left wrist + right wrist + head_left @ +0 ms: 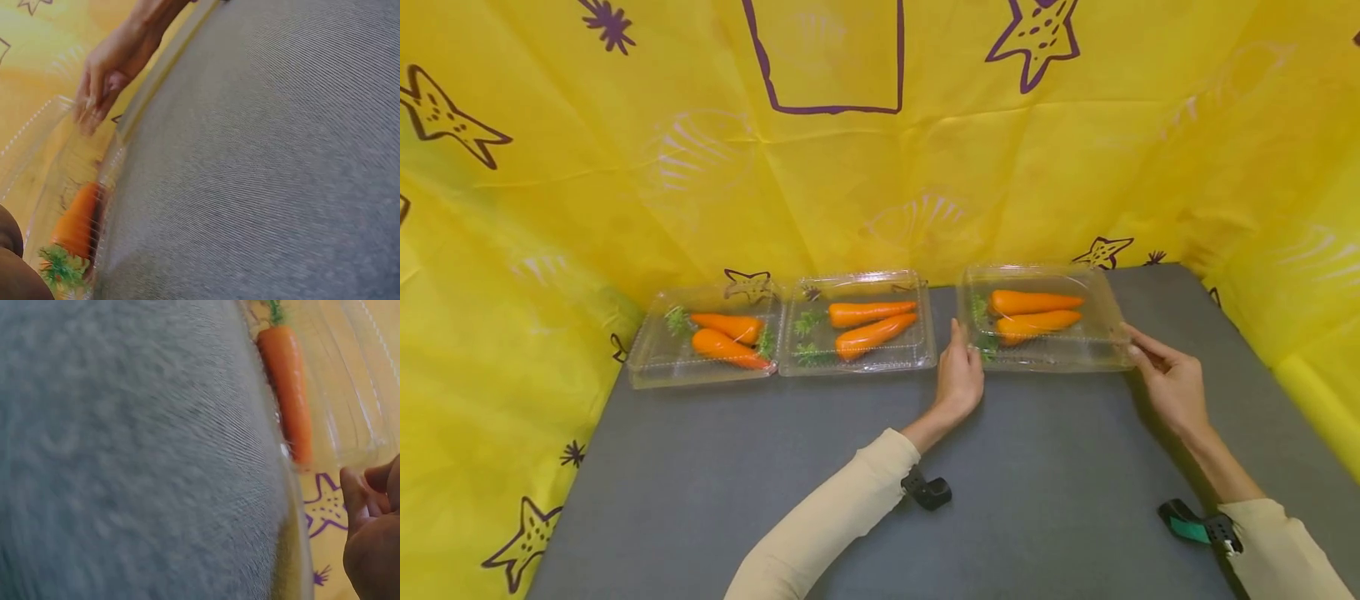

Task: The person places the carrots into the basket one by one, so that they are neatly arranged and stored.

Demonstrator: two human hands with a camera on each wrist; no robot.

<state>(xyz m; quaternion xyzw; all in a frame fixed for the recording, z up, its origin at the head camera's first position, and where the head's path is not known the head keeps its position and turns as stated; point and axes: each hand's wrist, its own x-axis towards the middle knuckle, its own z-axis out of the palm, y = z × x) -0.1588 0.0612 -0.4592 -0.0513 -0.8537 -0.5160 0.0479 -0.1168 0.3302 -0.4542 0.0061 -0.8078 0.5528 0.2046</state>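
At the right of the head view is a clear plastic clamshell container [1105,354] with two orange carrots [1037,325] and green tops inside. My right hand [1176,387] pinches its right edge between thumb and fingers. At the container's left front corner, my left hand [961,379] holds the side, with a finger pointing up along it. The left wrist view shows a carrot [78,219] through the plastic and the right hand [109,75] at the far end. In the right wrist view, a carrot [287,394] lies behind the clear wall, near the right hand [375,525].
Two similar clear containers, a middle one [917,358] and a left one [647,375], stand side by side on the grey table [1015,500], each with carrots inside. A yellow patterned cloth [850,183] rises behind the table and along its sides.
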